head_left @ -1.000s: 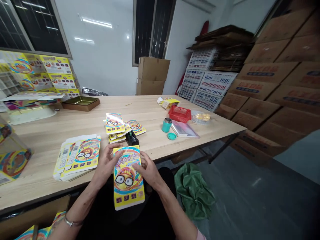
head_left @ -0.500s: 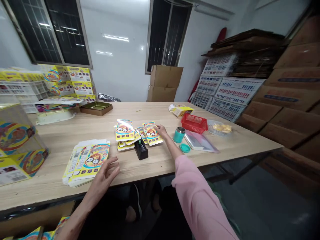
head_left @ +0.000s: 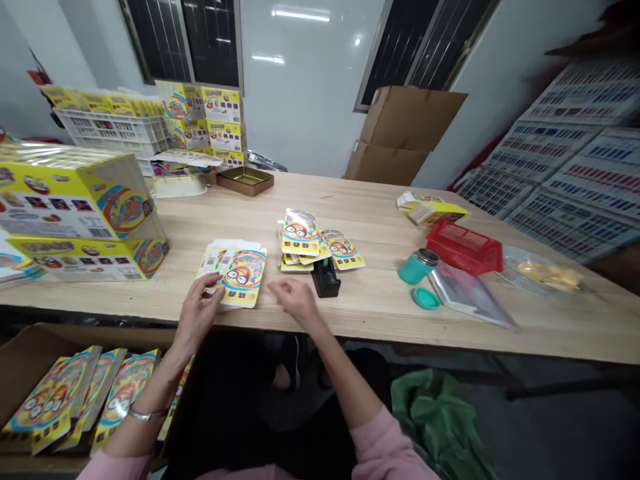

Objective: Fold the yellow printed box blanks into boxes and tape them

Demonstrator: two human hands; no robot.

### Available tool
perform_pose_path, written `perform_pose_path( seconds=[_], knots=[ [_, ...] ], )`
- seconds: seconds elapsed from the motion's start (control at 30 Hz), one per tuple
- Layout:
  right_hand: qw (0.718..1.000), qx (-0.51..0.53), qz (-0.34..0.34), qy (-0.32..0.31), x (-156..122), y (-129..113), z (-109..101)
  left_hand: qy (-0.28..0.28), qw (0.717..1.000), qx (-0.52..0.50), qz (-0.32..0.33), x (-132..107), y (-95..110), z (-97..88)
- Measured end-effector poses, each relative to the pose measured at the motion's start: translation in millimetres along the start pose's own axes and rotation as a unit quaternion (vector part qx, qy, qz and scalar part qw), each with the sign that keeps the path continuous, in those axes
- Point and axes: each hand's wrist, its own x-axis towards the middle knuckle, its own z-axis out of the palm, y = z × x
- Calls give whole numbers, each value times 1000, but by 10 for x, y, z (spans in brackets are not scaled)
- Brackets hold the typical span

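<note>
Flat printed cartons [head_left: 244, 279], yellow and white with a cartoon face in glasses, lie fanned in a stack near the table's front edge. My left hand [head_left: 197, 312] rests at the stack's near left side, fingers curved and apart, thumb by the top carton's edge. Just right of the stack is my right hand [head_left: 296, 301], its bent fingers smeared by motion, with no carton visible in them. Beyond it stands a black tape dispenser [head_left: 327, 279], partly covered by a loose pile of similar printed pieces [head_left: 300, 233]. Another printed piece [head_left: 344, 249] lies on the pile's right.
A teal flask [head_left: 417, 267], its lid [head_left: 426, 298], a red basket [head_left: 465, 247] and a clear sleeve [head_left: 470, 297] lie to the right. Packed display boxes [head_left: 75, 200] stand at left. An open cardboard box [head_left: 15, 360] with filled cartons sits below the table's front edge.
My right hand has left the printed pieces by the tape dispenser and come back left beside the carton stack. My left hand has moved onto the stack's near side. The view has turned left and down.
</note>
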Motion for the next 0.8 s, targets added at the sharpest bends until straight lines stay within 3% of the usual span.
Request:
perform_pose_path(
  seconds=[0.07, 0.13, 0.2, 0.33, 0.43, 0.47, 0.53, 0.63, 0.7, 0.8],
  knots=[
    [996, 50, 52, -54, -74, -75, 412, -3, 1000, -4, 23, -55, 44, 35],
    [985, 135, 85, -59, -80, -105, 616, 5, 999, 3, 38, -92, 60, 9],
    [969, 229, 88, -38, -121, -115, 628, 30, 999, 1, 17, -96, 41, -74],
    [945, 311, 81, -57, -462, -121, 416, 41, 982, -119, -139, -53, 26, -221],
    [965, 234, 73, -94, -793, -157, 262, -53, 944, -257, -202, -59, 125, -177],
    [979, 182, 60, -69, -873, -187, 208, -86, 933, -285, -201, -73, 171, -136],
    [997, 66, 4, 50, -952, -279, 77, -129, 930, -293, -179, -113, 260, -36],
    [966, -86, -128, 206, -877, -459, -141, -157, 951, -232, -130, -188, 360, 117],
    [941, -158, -195, 228, -762, -548, -245, -188, 954, -208, -103, -237, 401, 195],
    [925, -199, -220, 237, -628, -577, -279, -196, 955, -206, -82, -303, 418, 265]
  ],
)
